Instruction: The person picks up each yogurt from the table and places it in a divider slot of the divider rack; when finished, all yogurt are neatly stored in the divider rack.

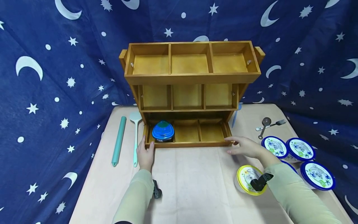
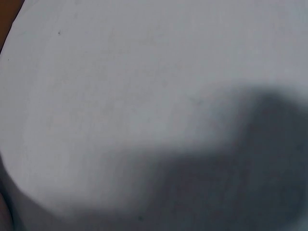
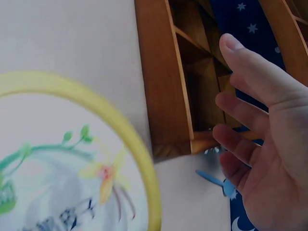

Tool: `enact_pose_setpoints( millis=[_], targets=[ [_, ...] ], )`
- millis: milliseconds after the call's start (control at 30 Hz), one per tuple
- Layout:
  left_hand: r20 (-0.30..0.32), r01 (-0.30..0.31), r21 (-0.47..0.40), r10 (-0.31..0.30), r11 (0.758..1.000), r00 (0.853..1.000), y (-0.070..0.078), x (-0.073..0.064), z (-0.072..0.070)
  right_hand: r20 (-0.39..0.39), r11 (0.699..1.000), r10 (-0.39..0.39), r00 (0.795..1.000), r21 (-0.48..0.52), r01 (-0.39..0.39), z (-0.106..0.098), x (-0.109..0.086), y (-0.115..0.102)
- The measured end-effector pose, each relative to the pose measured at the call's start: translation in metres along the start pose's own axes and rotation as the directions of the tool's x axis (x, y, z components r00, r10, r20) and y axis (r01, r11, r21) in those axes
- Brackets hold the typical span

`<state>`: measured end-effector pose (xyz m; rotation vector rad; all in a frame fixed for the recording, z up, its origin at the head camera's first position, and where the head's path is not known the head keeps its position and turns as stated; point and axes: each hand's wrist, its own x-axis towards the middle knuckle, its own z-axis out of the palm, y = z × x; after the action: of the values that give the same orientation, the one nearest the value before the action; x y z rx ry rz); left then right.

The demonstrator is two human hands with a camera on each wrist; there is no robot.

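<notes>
A wooden three-tier rack [image 1: 193,79] with divided compartments stands at the back of the table. A blue-lidded container [image 1: 163,130] sits in the bottom tier's left compartment. My left hand [image 1: 145,157] touches the bottom tier's front left corner, thumb at the front and fingers extended along the side. The left wrist view shows mostly pale cloth and shadow. At the front right corner is my right hand [image 1: 246,147], its fingers spread and loosely bent, holding nothing in the right wrist view. Beneath the right wrist stands a tub with a yellow-rimmed lid [image 1: 247,177].
Left of the rack lie a teal rod [image 1: 119,141] and a turquoise spatula [image 1: 135,133]. Several blue-rimmed tubs [image 1: 317,175] stand at the right, with a dark spoon [image 1: 264,126] and a fork [image 1: 278,123] behind them. A blue utensil [image 1: 235,116] lies by the rack's right side.
</notes>
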<state>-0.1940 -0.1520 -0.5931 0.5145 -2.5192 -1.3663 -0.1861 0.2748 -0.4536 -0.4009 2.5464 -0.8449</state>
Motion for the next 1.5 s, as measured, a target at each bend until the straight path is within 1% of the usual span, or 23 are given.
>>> enact_pose_setpoints(
  millis=[133,300,433,567,667,767,900,1167,1300,1500],
  targets=[
    [0.006,0.012,0.004,-0.012,1.0,1.0,0.002,-0.002,-0.002,0.044,1.0,0.002,0.999,0.0,-0.002,0.003,-0.007,0.006],
    [0.011,0.011,0.009,-0.011,1.0,1.0,0.007,-0.004,-0.005,0.066,1.0,-0.018,0.998,0.01,0.018,0.003,-0.019,0.012],
    [0.017,0.018,0.009,-0.018,1.0,1.0,0.008,-0.003,-0.005,0.101,1.0,0.015,0.995,-0.003,-0.014,0.002,-0.027,0.016],
    [0.018,0.025,0.02,-0.026,0.999,1.0,0.009,-0.003,-0.005,0.176,0.997,0.072,0.982,-0.008,-0.072,0.003,-0.032,0.022],
    [0.02,0.029,0.025,-0.029,0.999,0.999,0.009,-0.003,-0.005,0.235,0.995,0.093,0.967,0.008,-0.098,0.005,-0.035,0.025],
    [0.021,0.03,0.026,-0.031,0.999,0.999,0.009,-0.003,-0.005,0.268,0.994,0.102,0.958,0.017,-0.111,0.007,-0.037,0.028],
    [0.017,0.027,0.024,-0.028,0.999,0.999,0.009,-0.002,-0.004,0.275,0.994,0.096,0.957,0.028,-0.108,0.007,-0.039,0.029],
    [0.022,0.021,0.022,-0.022,1.0,1.0,0.006,0.0,-0.003,0.301,0.988,0.061,0.952,0.119,-0.101,0.01,-0.038,0.03],
    [0.019,0.033,0.02,-0.033,0.999,0.999,0.006,0.0,-0.004,0.31,0.987,0.048,0.95,0.133,-0.093,0.011,-0.037,0.03],
    [0.021,0.025,0.015,-0.025,1.0,0.999,0.006,-0.001,-0.004,0.317,0.984,0.029,0.948,0.16,-0.084,0.013,-0.036,0.029]
  ],
)
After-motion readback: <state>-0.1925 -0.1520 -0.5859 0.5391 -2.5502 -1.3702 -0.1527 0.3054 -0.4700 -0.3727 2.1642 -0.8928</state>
